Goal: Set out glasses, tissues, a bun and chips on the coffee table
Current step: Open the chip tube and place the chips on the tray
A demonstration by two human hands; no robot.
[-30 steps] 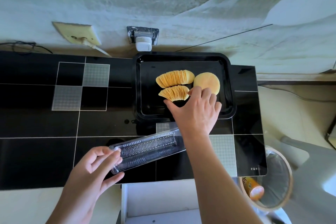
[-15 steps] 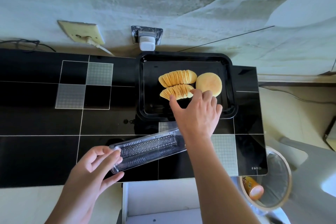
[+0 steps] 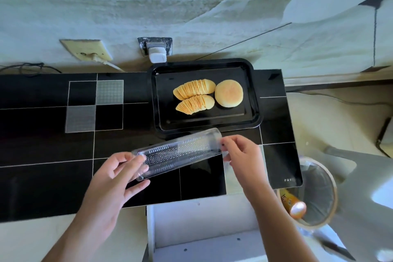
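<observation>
A black tray (image 3: 253, 95) sits at the back of the black coffee table (image 3: 42, 144). On it lie two fanned rows of chips (image 3: 194, 98) and, to their right, a round bun (image 3: 228, 93). In front of the tray a clear plastic chip tray (image 3: 178, 153) is lifted at a slant. My left hand (image 3: 119, 174) grips its near left end, and my right hand (image 3: 242, 155) pinches its far right end. No glasses or tissues are in view.
A wastebasket (image 3: 319, 193) with an orange chip can (image 3: 292, 204) in it stands at the table's right. A white open drawer (image 3: 202, 229) juts out below the table's front edge. Wall sockets (image 3: 156, 48) and a cable run behind the table.
My right hand left the chips on the black tray and came back to take the right end of the clear plastic tray, which now tilts up off the table.
</observation>
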